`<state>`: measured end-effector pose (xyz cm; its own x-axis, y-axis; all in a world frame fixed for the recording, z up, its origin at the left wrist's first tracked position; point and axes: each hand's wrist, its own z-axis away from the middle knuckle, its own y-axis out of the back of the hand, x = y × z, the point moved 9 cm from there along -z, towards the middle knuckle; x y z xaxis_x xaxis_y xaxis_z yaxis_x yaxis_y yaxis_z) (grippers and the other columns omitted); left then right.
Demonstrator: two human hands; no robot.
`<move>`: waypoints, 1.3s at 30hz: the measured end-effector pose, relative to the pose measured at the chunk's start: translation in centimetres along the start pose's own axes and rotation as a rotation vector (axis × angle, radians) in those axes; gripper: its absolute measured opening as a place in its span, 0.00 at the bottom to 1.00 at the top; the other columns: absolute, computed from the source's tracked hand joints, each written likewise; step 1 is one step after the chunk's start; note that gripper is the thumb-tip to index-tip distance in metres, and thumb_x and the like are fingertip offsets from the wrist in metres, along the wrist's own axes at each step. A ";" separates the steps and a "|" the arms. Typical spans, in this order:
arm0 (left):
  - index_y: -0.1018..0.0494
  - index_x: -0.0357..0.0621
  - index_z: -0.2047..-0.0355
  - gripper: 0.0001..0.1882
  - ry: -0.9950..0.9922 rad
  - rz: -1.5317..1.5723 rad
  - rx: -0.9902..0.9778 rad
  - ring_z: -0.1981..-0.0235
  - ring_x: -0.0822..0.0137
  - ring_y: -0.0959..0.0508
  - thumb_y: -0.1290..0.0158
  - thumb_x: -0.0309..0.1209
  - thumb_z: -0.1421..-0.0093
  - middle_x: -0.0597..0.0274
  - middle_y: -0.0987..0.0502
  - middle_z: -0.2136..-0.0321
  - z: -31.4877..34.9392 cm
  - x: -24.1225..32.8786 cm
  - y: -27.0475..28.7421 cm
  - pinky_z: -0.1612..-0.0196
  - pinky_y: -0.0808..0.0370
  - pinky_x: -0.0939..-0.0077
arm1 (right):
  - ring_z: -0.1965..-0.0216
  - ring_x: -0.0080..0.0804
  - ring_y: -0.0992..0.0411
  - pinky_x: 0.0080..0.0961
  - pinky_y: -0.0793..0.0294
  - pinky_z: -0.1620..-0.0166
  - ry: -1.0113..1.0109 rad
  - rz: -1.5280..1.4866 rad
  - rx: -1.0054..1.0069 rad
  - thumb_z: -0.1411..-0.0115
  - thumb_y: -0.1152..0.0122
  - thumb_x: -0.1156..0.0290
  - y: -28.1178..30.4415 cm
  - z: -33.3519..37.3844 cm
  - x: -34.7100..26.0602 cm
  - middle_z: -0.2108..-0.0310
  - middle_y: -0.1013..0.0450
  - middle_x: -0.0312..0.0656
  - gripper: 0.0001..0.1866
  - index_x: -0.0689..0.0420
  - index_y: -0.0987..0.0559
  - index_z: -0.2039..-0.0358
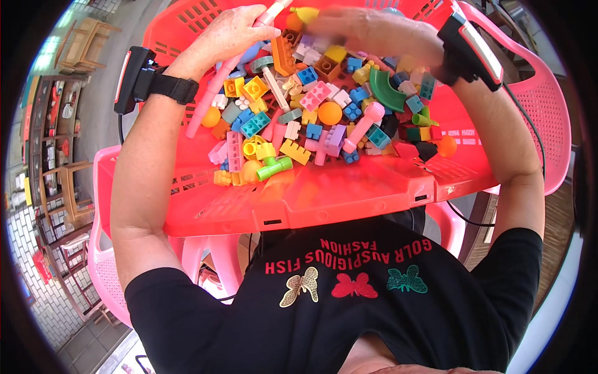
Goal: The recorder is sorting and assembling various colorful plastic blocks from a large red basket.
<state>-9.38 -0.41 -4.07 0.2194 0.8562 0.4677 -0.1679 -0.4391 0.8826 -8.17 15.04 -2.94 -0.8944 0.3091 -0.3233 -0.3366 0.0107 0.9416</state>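
Observation:
My left hand (233, 30) is closed around a long pink plastic rod (208, 100) at the far left of a red basket (349, 193). The rod slants from the basket's left side up past my thumb, and its upper end looks paler. Over the far middle of the toy heap reaches my right hand (367, 30), smeared by motion, so its fingers do not show clearly. Close to its fingertips lies a yellow toy piece (305, 14). Beneath both hands are mixed toy building blocks (314, 95), an orange ball (329, 113) and a green curved piece (386, 92).
The basket stands before me, with a pink plastic chair (551, 118) around it. Black devices are strapped to both wrists, with cables trailing down. Wooden stools (87, 45) and a shelf (53, 134) stand farther off on the left.

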 end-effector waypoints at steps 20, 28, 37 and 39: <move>0.29 0.39 0.66 0.18 -0.018 -0.118 -0.019 0.73 0.65 0.28 0.46 0.44 0.44 0.59 0.29 0.77 0.0 0.7 0.2 0.68 0.33 0.69 | 0.78 0.32 0.25 0.27 0.26 0.74 -0.035 -1.024 -0.046 0.47 0.47 0.70 -0.1 -0.1 -2.2 0.74 0.25 0.40 0.16 0.57 0.28 0.57; 0.29 0.39 0.67 0.18 -0.091 -0.111 -0.011 0.74 0.68 0.29 0.47 0.44 0.42 0.61 0.30 0.78 0.0 1.0 -0.2 0.70 0.34 0.70 | 0.60 0.37 0.28 0.30 0.28 0.62 -0.352 0.232 -0.544 0.49 0.48 0.71 -4.1 1.6 6.1 0.64 0.26 0.39 0.20 0.50 0.24 0.53; 0.30 0.40 0.68 0.19 -0.089 0.002 0.003 0.78 0.72 0.31 0.49 0.47 0.40 0.65 0.33 0.81 -0.2 1.6 0.3 0.74 0.35 0.73 | 0.77 0.36 0.24 0.35 0.28 0.79 -0.429 0.155 -0.366 0.61 0.34 0.78 -4.0 2.1 7.1 0.75 0.23 0.40 0.20 0.56 0.24 0.63; 0.31 0.41 0.68 0.19 -0.089 0.020 0.045 0.79 0.73 0.32 0.49 0.47 0.39 0.66 0.33 0.81 -0.1 1.5 0.7 0.75 0.36 0.74 | 0.77 0.38 0.24 0.37 0.28 0.80 -0.389 0.184 -0.452 0.65 0.31 0.77 -4.6 1.2 6.0 0.76 0.23 0.41 0.23 0.56 0.24 0.63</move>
<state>-9.28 0.60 -2.80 0.3015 0.8203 0.4859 -0.1299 -0.4696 0.8733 -11.64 18.04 -9.08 -0.8055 0.5923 -0.0211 -0.3545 -0.4529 0.8181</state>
